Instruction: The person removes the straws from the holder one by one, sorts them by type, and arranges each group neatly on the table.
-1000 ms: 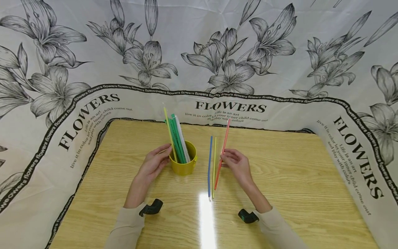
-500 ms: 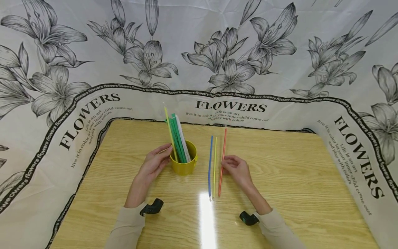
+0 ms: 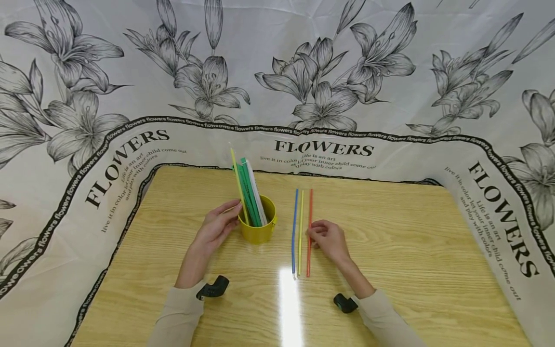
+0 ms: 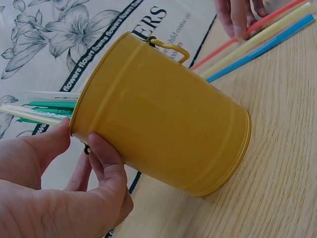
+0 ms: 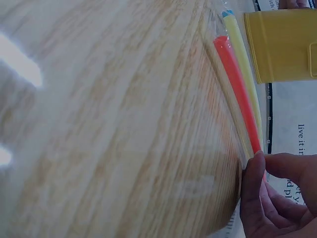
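Note:
My right hand [image 3: 330, 240] pinches a red straw [image 3: 310, 207] low over the table, its clear wrapper showing in the right wrist view [image 5: 237, 84]. Left of it, a yellow straw [image 3: 301, 217] and a blue straw [image 3: 294, 231] lie roughly parallel. With thumb at the rim and fingers near a side handle, my left hand [image 3: 214, 227] grips a small yellow bucket [image 4: 163, 114] standing on the table. Several green-wrapped pieces [image 3: 248, 193], a white one [image 3: 257, 190] and another yellow straw [image 3: 238, 176] lean out of the bucket toward the back left; their lower ends are hidden inside.
The wood-grain table [image 3: 407, 231] carries a bright light reflection [image 3: 289, 308] near its front. A white flower-print cloth [image 3: 325, 111] rises behind the table and along both sides. A black wrist mount [image 3: 214, 287] juts from each sleeve.
My right hand has lowered the red straw and turned it from a slant to nearly parallel with the yellow and blue straws. My left hand has stayed at the bucket.

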Motion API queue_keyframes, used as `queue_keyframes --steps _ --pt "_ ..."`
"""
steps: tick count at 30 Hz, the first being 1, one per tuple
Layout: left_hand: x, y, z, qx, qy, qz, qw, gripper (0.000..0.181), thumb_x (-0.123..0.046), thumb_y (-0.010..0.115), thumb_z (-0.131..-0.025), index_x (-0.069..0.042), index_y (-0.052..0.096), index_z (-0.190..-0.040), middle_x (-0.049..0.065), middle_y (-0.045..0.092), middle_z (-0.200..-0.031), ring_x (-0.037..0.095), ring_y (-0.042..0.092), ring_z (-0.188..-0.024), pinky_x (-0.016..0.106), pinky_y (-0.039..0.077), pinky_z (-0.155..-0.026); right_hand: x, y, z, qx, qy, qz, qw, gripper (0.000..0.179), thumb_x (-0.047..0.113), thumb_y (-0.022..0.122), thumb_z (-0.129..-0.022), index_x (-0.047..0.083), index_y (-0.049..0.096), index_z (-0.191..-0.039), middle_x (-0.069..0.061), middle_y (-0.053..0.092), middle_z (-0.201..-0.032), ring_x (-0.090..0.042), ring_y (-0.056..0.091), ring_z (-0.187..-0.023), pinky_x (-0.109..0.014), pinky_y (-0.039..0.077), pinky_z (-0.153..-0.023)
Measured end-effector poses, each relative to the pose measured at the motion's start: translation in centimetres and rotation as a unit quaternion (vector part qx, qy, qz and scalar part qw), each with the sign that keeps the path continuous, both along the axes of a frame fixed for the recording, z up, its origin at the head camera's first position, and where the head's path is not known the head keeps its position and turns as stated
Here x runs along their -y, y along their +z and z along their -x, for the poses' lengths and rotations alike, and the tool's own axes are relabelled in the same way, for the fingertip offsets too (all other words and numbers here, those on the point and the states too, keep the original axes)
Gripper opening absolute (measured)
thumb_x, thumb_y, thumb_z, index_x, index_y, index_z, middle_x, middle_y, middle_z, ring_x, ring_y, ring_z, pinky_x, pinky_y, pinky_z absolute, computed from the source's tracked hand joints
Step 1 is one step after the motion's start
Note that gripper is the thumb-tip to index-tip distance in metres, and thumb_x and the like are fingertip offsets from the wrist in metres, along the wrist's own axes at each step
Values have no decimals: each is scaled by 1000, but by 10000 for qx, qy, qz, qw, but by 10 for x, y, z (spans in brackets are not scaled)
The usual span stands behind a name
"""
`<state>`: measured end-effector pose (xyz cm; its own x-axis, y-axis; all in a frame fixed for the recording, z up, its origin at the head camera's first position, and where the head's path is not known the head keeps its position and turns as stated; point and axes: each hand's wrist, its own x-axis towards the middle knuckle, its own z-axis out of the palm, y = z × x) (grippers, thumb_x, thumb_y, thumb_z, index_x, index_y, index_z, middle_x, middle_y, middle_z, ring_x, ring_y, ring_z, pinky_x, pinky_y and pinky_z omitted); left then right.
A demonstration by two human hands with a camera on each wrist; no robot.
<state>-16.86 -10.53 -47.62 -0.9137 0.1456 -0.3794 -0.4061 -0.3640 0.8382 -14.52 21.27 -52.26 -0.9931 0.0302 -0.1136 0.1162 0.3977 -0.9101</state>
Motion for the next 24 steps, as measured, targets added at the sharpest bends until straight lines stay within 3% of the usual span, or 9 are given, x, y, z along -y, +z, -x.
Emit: queue_keyframes --steps 12,18,24 --pt "0 1 0 -16 -9 5 10000 45 -12 60 -106 3 50 -147 2 65 -112 10 58 -89 18 51 -76 11 4 1 -147 124 -388 9991 22 -2 74 -92 -12 66 -110 -19 68 -89 -24 70 -72 -30 60 -60" --pt "0 1 0 -17 -4 -25 10000 45 -11 60 -105 3 50 -147 1 66 -110 9 59 -88 18 51 -75 13 6 2 -258 195 -485 9983 22 1 72 -95 -11 66 -112 -19 68 -92 -25 70 -73 -30 60 -59" --pt "0 0 0 -47 -14 9 10000 46 -12 60 -106 3 50 -147 1 66 -112 10 60 -90 18 51 -76 15 16 7 -551 276 -910 9939 21 7 69 -98 -7 69 -114 -15 71 -98 -27 71 -81 -27 56 -62"
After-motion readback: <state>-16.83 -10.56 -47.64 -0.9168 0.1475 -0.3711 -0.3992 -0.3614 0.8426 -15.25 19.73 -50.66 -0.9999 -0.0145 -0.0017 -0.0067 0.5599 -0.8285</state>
